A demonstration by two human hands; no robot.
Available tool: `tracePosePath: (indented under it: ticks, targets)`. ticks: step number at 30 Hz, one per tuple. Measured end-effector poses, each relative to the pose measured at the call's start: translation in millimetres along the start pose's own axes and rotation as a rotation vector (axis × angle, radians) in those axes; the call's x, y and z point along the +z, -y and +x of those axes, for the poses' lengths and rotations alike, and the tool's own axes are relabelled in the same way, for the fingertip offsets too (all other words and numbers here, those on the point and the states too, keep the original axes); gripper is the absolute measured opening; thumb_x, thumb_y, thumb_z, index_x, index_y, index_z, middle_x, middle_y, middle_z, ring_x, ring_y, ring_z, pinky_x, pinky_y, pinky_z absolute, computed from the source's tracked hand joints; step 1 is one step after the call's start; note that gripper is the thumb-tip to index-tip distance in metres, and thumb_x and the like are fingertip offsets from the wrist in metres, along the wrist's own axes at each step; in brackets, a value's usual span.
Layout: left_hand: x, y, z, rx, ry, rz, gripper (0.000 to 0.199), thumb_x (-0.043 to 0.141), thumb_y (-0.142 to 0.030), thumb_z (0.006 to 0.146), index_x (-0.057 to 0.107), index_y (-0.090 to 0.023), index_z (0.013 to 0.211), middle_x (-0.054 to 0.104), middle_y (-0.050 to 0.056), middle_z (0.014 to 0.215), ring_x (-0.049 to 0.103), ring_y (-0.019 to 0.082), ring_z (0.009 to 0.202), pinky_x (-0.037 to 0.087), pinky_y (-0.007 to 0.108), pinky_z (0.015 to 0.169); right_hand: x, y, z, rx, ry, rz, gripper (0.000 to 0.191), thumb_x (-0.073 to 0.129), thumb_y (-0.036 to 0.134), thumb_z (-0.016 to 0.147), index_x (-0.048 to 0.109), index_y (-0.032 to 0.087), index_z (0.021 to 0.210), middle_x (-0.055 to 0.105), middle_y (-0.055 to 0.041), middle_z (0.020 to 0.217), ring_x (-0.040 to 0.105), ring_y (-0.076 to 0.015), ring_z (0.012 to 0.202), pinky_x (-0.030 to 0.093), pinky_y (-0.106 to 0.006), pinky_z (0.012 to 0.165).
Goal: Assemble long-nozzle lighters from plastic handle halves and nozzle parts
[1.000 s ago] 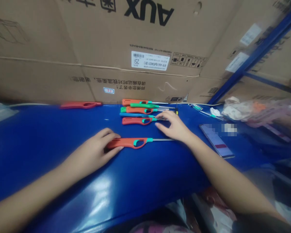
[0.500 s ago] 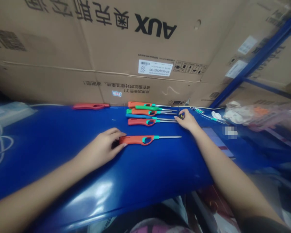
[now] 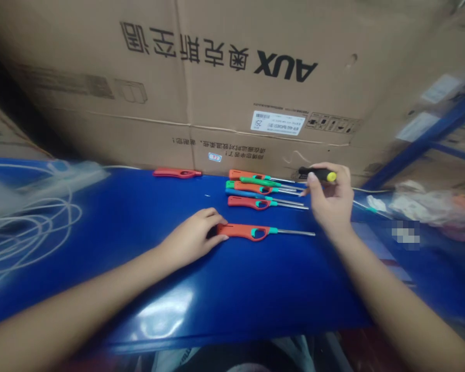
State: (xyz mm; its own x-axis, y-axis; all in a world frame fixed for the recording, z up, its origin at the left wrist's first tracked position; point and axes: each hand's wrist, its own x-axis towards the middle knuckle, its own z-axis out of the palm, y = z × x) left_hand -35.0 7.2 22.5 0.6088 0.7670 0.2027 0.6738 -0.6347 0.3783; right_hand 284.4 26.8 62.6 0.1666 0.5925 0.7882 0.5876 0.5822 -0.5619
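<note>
My left hand (image 3: 196, 233) grips the handle end of an orange long-necked lighter (image 3: 243, 232), which lies on the blue table with its metal tube pointing right. Raised near the box, my right hand (image 3: 335, 199) is closed around a screwdriver (image 3: 318, 173) with a black handle and a yellow end; its shaft cannot be made out. Between the hands and the box lie several more lighters in a row, among them a red one (image 3: 242, 202), a blue one (image 3: 243, 194) and a green one (image 3: 258, 181).
A red lighter body (image 3: 177, 173) lies by the cardboard box (image 3: 217, 98) that stands along the back. Coiled white cable (image 3: 34, 222) and clear plastic occupy the left side. On the right are a phone (image 3: 380, 253), crumpled plastic bags (image 3: 418, 206) and a blue metal post (image 3: 422, 134).
My right hand has lifted the screwdriver up from beside the lighter tips. My left hand keeps hold of the orange lighter. The view has shifted left.
</note>
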Motion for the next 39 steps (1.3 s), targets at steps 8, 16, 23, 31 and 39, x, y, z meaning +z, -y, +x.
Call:
tracePosePath:
  ticks: [8, 16, 23, 31, 39]
  targets:
    - [-3.1, -10, -5, 0.019, 0.026, 0.14, 0.025, 0.06, -0.036, 0.099, 0.067, -0.02, 0.116, 0.066, 0.009, 0.108, 0.063, 0.027, 0.101, 0.054, 0.039, 0.086, 87, 57, -12, 0.133, 0.466, 0.455, 0.018, 0.065, 0.035, 0.095, 0.063, 0.025, 0.11, 0.069, -0.0044, 0.11, 0.073, -0.0177, 0.091, 0.066, -0.033, 0.079]
    - [-28.8, 21, 6, -0.047, -0.031, 0.231, 0.04, 0.049, -0.053, 0.1, 0.069, -0.019, 0.108, 0.068, 0.008, 0.104, 0.063, 0.026, 0.101, 0.053, 0.038, 0.089, 126, 44, -30, 0.202, 0.592, 0.476, 0.024, 0.065, 0.042, 0.094, 0.061, 0.024, 0.109, 0.067, -0.0046, 0.109, 0.072, -0.0152, 0.083, 0.066, -0.03, 0.071]
    - [-22.0, 66, 12, -0.213, -0.084, 0.328, 0.052, 0.043, -0.036, 0.099, 0.05, -0.024, 0.149, 0.049, 0.017, 0.147, 0.042, 0.04, 0.134, 0.043, 0.059, 0.104, 127, 36, -38, 0.218, 0.585, 0.502, 0.025, 0.061, 0.044, 0.097, 0.06, 0.026, 0.113, 0.067, -0.0054, 0.117, 0.072, -0.0168, 0.091, 0.066, -0.031, 0.073]
    - [-14.0, 67, 12, -0.232, -0.01, 0.351, 0.051, 0.039, -0.037, 0.101, 0.049, -0.031, 0.15, 0.046, 0.015, 0.151, 0.041, 0.039, 0.136, 0.041, 0.058, 0.107, 125, 35, -40, 0.224, 0.582, 0.512, 0.025, 0.061, 0.044, 0.097, 0.059, 0.025, 0.113, 0.067, -0.0056, 0.119, 0.073, -0.0168, 0.091, 0.067, -0.032, 0.074]
    - [-12.3, 69, 13, -0.255, -0.01, 0.338, 0.052, 0.04, -0.036, 0.1, 0.05, -0.029, 0.15, 0.044, 0.016, 0.153, 0.041, 0.039, 0.137, 0.041, 0.059, 0.107, 123, 34, -40, 0.23, 0.56, 0.525, 0.024, 0.062, 0.043, 0.097, 0.059, 0.025, 0.113, 0.067, -0.0047, 0.115, 0.072, -0.0155, 0.087, 0.067, -0.032, 0.073]
